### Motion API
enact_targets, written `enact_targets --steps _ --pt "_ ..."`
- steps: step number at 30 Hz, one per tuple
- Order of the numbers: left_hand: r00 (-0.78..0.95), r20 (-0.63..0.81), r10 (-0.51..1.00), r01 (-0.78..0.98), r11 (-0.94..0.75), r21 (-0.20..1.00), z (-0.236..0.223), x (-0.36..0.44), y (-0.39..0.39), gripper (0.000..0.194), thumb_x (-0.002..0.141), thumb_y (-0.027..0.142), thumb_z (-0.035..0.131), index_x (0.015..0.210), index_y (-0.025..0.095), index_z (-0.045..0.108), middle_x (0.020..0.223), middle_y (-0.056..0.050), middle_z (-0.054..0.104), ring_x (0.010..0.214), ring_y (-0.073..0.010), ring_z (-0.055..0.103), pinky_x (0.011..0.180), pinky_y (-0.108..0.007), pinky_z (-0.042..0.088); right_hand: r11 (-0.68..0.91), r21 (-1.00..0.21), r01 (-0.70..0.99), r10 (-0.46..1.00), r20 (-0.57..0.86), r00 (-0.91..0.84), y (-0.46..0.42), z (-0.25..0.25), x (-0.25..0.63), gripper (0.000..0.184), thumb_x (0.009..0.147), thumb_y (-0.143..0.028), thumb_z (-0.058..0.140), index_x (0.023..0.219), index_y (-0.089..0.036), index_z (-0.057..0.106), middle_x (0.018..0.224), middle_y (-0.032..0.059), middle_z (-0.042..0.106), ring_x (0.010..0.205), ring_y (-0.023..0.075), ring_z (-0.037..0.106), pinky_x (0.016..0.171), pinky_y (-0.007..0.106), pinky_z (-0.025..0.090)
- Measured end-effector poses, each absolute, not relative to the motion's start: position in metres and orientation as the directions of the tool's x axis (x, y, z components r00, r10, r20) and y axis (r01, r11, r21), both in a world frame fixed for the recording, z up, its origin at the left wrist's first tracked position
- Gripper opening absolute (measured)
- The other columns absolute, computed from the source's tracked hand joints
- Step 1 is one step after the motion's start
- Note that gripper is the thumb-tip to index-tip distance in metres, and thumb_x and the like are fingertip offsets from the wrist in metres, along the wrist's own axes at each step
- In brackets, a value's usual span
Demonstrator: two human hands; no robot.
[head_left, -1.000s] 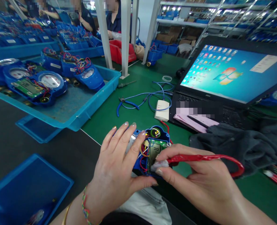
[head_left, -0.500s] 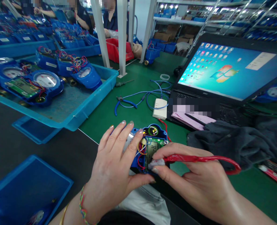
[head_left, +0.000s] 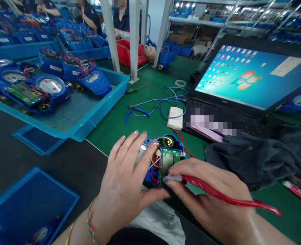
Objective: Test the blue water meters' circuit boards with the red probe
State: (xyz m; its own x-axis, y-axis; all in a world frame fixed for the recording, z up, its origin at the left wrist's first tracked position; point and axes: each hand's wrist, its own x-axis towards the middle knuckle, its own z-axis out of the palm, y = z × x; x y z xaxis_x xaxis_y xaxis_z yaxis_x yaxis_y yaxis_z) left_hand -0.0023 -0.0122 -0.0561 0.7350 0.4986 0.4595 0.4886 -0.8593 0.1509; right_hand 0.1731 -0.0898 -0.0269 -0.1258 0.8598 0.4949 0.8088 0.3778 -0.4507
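- While the opened blue meter (head_left: 162,161) is sitting under the left hand (head_left: 127,170), that hand's spread fingers and thumb are gripping it.
- The right hand (head_left: 216,177) is pinching a grey connector (head_left: 172,178) at the display's (head_left: 168,161) near end.
- From the connector, a red cable (head_left: 254,203) is crossing the right hand.
- Beyond both hands, pliers (head_left: 141,111) and a white box (head_left: 175,124) are lying.

Blue meter (head_left: 163,158), green circuit board (head_left: 177,156) bare, display (head_left: 167,162) blank; pale connector (head_left: 173,178) of red cable (head_left: 216,193) at board's near end.
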Motion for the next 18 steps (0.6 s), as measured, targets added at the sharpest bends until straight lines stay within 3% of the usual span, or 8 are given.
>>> enact_targets --steps 8,18 --pt "0.740 0.458 0.492 0.491 -0.861 0.131 -0.057 -0.005 -0.012 0.077 0.077 0.061 0.058 0.133 0.009 0.044 0.141 -0.018 0.039 0.133 -0.0337 0.031 0.109 -0.048 0.020 0.391 -0.394 0.832 0.854 0.493 -0.167 -0.100 -0.036 0.170 0.018 0.084 -0.010 0.060 0.098 -0.018 0.054 0.085 0.0026 0.070 0.075 0.0149 0.066 0.072 0.024 0.053" --pt "0.745 0.505 0.435 0.469 -0.881 0.067 -0.057 -0.003 -0.007 0.076 0.079 0.063 0.054 0.130 0.007 0.045 0.137 -0.021 0.042 0.130 -0.0347 0.033 0.106 -0.047 0.022 0.417 -0.318 0.851 0.818 0.540 -0.199 -0.100 -0.035 0.172 0.016 0.083 -0.009 0.059 0.097 -0.016 0.055 0.081 0.0036 0.071 0.067 0.0151 0.067 0.062 0.023 0.056"
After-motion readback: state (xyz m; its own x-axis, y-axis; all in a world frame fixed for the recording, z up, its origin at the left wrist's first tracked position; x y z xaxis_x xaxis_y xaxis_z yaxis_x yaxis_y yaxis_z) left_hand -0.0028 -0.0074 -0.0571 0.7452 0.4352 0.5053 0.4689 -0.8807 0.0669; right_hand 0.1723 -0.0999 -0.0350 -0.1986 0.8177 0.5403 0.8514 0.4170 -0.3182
